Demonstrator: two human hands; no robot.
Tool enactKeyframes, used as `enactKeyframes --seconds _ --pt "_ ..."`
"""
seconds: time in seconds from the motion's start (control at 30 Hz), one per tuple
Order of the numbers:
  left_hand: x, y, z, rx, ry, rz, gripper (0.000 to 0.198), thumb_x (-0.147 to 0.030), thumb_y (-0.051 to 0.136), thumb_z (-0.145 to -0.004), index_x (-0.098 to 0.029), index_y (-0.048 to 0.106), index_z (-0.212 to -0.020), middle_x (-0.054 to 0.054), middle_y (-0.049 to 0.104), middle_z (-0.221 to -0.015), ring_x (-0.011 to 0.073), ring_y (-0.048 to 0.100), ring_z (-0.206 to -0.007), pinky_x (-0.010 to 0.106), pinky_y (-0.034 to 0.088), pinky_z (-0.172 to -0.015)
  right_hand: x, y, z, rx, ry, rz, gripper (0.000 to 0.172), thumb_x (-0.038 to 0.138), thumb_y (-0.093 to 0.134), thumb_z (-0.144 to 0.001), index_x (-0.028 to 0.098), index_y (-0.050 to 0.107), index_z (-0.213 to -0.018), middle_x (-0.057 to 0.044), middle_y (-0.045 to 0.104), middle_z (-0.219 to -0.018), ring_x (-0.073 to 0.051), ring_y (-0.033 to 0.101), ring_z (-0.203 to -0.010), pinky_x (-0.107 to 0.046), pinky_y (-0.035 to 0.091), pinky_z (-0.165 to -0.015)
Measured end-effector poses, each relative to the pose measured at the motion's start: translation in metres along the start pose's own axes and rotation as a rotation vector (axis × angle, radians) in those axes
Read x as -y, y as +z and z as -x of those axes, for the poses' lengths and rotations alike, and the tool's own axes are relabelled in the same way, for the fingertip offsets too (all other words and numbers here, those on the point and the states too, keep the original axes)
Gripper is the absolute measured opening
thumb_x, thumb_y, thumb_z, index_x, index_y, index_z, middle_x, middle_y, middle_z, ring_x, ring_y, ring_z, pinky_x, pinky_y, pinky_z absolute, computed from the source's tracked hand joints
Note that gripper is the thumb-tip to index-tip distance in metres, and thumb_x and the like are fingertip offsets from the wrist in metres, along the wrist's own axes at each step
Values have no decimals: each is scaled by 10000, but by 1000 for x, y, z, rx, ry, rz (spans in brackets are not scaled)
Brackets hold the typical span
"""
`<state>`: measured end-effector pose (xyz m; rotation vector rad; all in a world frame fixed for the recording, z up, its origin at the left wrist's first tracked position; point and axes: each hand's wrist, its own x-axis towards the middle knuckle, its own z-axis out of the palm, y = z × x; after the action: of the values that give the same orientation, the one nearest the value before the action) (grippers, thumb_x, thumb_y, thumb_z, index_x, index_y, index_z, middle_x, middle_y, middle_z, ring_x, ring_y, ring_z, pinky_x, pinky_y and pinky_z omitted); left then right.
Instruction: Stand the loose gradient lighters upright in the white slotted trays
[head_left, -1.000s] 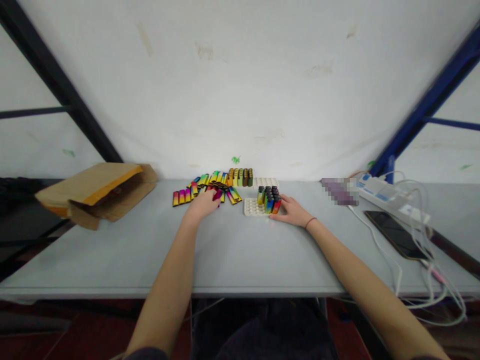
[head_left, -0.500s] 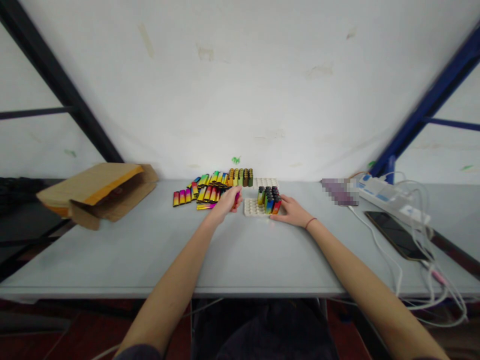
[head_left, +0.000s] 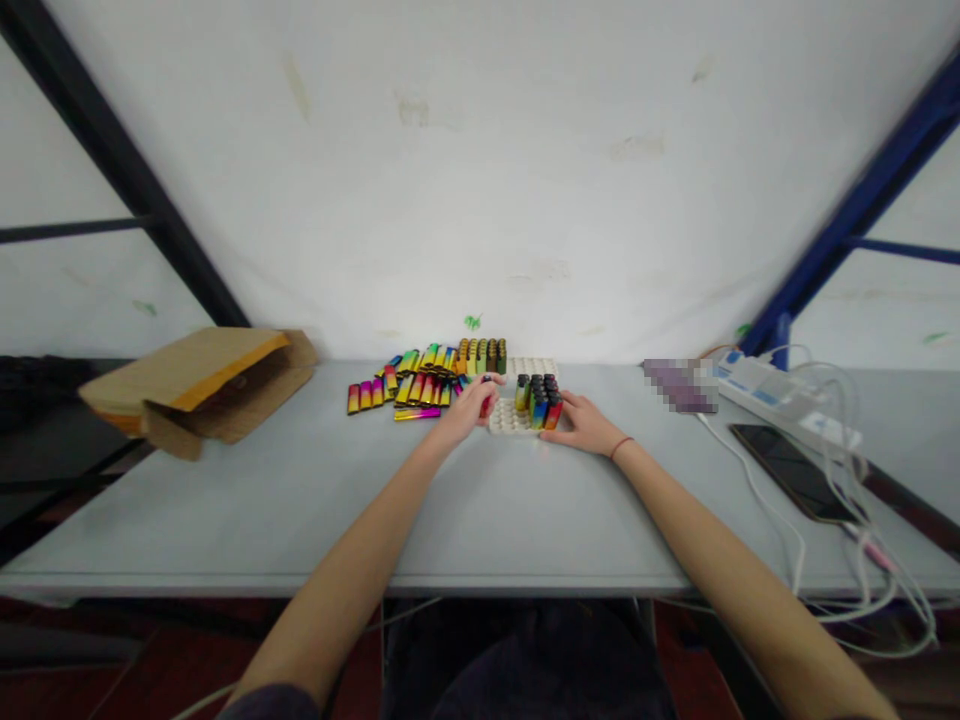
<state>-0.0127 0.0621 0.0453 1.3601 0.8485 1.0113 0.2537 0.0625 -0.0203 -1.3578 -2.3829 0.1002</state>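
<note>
Two bare hands meet just above the centre of the frame, on a grey bench (head_left: 450, 510).

The left grip (head_left: 469, 408) is pinched round a red lighter with a dark cap (head_left: 488, 398). The lighter stands roughly upright over the left edge of a white moulded tray with round sockets (head_left: 504, 423). Whether its base touches the tray cannot be told.

The right grip (head_left: 585, 425) lies loosely spread against the right side of the same tray and holds nothing. Its fingertips are just beside a block of upright multicoloured lighters with black caps (head_left: 538, 398), which fills the right part of the tray. The sockets on the left part show bare. A thin red band (head_left: 621, 446) circles the right wrist.

Left of the tray lies a heap of loose rainbow-coloured lighters (head_left: 409, 385), flat on the bench. Behind it, against the white wall, stands a short row of orange and green lighters (head_left: 481, 354). A second white socket tray (head_left: 534, 364) lies just right of that row.

At the middle left of the frame a brown cardboard box (head_left: 199, 385) lies on its side with its flaps open. At the right a white power strip (head_left: 757, 385), a black phone (head_left: 787, 466) and a tangle of white cables (head_left: 832, 580) are grouped close together.
</note>
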Motion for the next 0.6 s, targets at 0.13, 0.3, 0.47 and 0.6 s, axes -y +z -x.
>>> enactKeyframes --seconds 0.13,0.3,0.47,0.6 --pt "4 -2 -1 -30 -27 -1 233 -398 531 -769 -212 510 -908 -85 375 -595 88 313 -477 178 224 -436 0 0 0 -2 -4 -6 732 696 651 -871 154 613 -1362 -200 595 -1393 -366 599 -1230 -508 483 -1064" --pt "6 -4 -3 -43 -46 6 205 -403 531 -773 -217 450 -803 -80 372 -601 78 319 -478 163 232 -430 -2 1 1 -8 -9 0 719 709 638 -872 172 624 -1350 -190 592 -1399 -369 593 -1237 -517 476 -1068" --pt "-2 -1 -2 -158 -1 19 151 -336 518 -814 -222 502 -913 -81 379 -618 82 333 -478 146 221 -415 -2 2 0 -8 -7 -8 710 696 648 -871 165 634 -1341 -195 594 -1403 -375 601 -1226 -520 479 -1062" --pt "5 -2 -1 -203 21 -33 205 -425 522 -915 -233 503 -984 -70 436 -684 80 412 -527 142 330 -445 -2 2 1 -15 -5 -1 708 704 651 -865 176 640 -1336 -191 598 -1399 -375 599 -1227 -524 479 -1062"
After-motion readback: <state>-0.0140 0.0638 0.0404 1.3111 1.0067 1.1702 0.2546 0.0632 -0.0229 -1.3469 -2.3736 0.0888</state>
